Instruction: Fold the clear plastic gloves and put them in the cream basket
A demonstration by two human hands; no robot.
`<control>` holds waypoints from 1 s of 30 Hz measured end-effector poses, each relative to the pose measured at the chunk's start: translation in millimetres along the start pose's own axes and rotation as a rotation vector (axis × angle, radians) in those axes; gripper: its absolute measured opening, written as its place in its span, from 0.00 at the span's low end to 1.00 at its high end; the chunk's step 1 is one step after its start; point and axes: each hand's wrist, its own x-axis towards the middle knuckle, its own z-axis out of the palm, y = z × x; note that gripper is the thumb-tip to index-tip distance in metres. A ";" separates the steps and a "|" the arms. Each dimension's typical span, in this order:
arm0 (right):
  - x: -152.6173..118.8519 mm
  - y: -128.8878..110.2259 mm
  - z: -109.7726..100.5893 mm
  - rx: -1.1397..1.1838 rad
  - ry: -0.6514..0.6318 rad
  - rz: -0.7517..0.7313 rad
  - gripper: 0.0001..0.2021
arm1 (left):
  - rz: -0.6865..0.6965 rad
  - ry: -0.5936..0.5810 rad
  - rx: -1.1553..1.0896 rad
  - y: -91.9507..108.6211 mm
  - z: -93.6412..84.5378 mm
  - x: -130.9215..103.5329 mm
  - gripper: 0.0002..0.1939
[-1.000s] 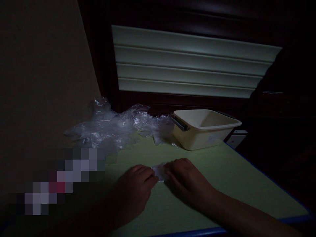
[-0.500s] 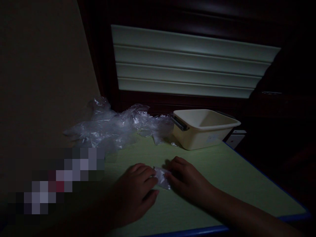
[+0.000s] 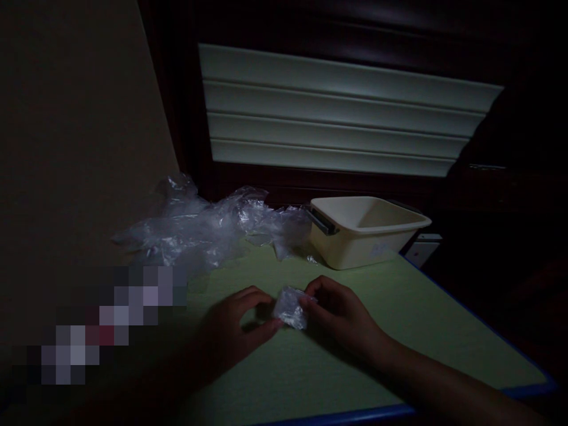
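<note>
Plastic packet point(image 3: 289, 309), one, pinched by right hand point(image 3: 344, 313), left hand point(image 3: 228, 328) spread, one tub point(image 3: 350, 249)

Around the small plastic packet point(image 3: 290, 310), the tabletop point(image 3: 268, 269) offers a passage at 12 o'clock, short of the heap of clear plastic point(image 3: 199, 231) at 11 and the cream tub point(image 3: 355, 248) at 1 (its top is open from above). The left hand point(image 3: 231, 331) bars 9, the right hand point(image 3: 344, 310) 3; 6 is free. Beyond 9, a pixelated patch point(image 3: 119, 316) probably masks another obstacle.
</note>
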 end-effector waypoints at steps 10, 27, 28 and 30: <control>0.0 0.0 1.6 0.220 -0.136 0.091 0.19 | -0.137 -0.095 -0.009 -6.7 -3.1 3.9 0.16; 1.4 6.2 -1.7 -0.054 -0.143 0.037 0.17 | -0.069 -0.074 0.031 -8.8 -2.6 -4.2 0.12; 2.5 4.1 -4.4 -0.071 -0.114 0.030 0.17 | -0.014 -0.045 0.061 -7.8 -2.6 -5.0 0.11; 5.7 -3.1 -13.2 -0.115 -0.051 0.003 0.16 | 0.154 -0.005 0.180 -4.4 -2.9 -4.0 0.10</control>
